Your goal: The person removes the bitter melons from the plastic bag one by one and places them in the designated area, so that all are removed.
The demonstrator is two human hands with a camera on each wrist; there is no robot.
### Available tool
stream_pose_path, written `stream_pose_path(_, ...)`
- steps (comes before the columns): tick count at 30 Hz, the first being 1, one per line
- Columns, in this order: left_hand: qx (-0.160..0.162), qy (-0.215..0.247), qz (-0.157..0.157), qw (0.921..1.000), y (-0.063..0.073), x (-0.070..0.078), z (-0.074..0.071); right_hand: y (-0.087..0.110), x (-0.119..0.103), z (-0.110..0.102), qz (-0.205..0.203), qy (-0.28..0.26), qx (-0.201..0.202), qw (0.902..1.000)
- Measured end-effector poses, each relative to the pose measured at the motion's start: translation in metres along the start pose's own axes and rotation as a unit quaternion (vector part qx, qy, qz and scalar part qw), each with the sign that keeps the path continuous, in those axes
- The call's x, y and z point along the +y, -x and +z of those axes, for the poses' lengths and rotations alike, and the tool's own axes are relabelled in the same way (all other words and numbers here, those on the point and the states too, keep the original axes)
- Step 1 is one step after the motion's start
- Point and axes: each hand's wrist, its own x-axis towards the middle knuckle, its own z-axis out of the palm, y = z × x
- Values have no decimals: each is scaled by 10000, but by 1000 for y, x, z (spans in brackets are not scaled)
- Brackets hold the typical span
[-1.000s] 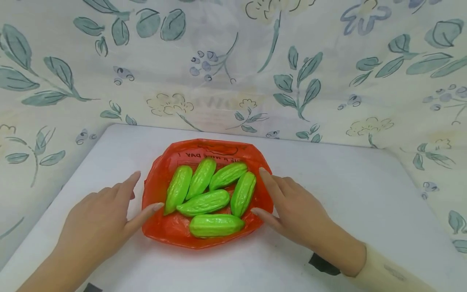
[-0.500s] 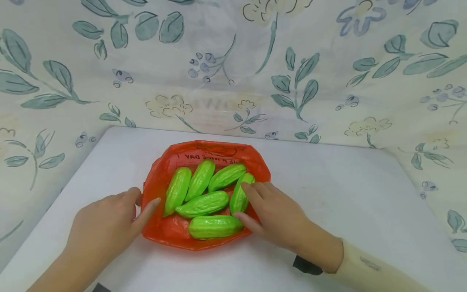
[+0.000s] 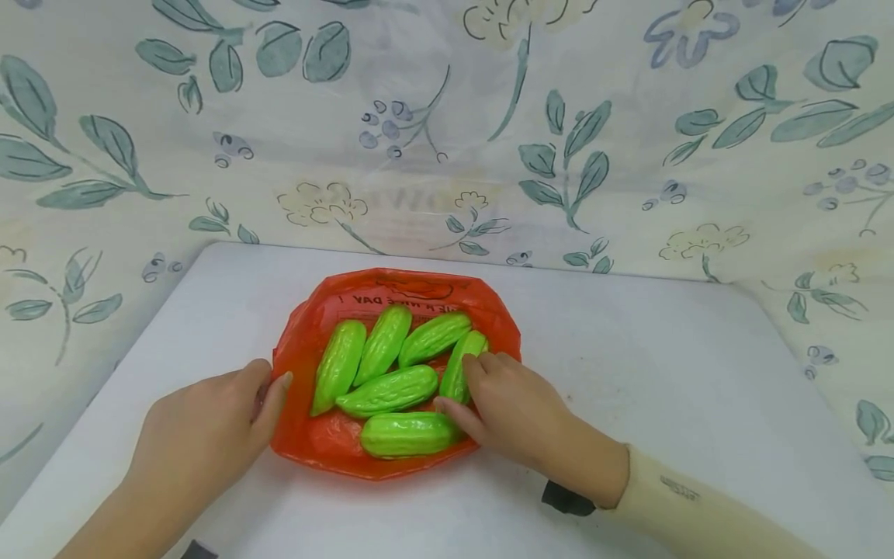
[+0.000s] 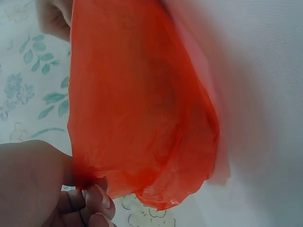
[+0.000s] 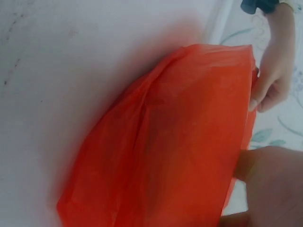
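Several light green, ribbed bitter melons [image 3: 388, 390] lie in a red plastic bag [image 3: 293, 442] whose mouth is spread wide. My left hand [image 3: 202, 423] pinches the bag's left rim between thumb and fingers; the left wrist view shows that hand [image 4: 38, 184] at the edge of the plastic. My right hand [image 3: 517, 407] reaches over the right rim into the bag. Its fingers curl at the rightmost bitter melon [image 3: 457, 380], with the thumb across its lower end, close above the front bitter melon [image 3: 408, 435]. The fingertips are hidden. In the right wrist view, the plastic hides the melons.
The bag stands on a white table [image 3: 628, 373]. Behind and beside the table hangs a floral-patterned cloth [image 3: 447, 101]. Dark bands show at both wrists, and a cream sleeve [image 3: 684, 497] covers the right forearm.
My right hand has moved left and down into the bag, its fingers curling at the rightmost bitter melon. My left hand has closed from spread fingers onto the left rim.
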Motion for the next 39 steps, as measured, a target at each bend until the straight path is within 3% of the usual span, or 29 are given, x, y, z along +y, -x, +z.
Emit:
stream_pose_path(8,-133,84,-32,9999,-2,0,2,-8,-2,3,556,-7,-213,9982)
stream_pose_path(14,-122,107,17,9999,-2,1,2,-14,-6,8,880,315,-365,9949)
stream_pose_path(25,-99,209,51,9997,-1,1,3,-23,-6,19,973,879,-347,9908)
stream_pose_path(39,43,324,124,9994,-2,-1,5,-17,-10,18,866,901,-491,9909)
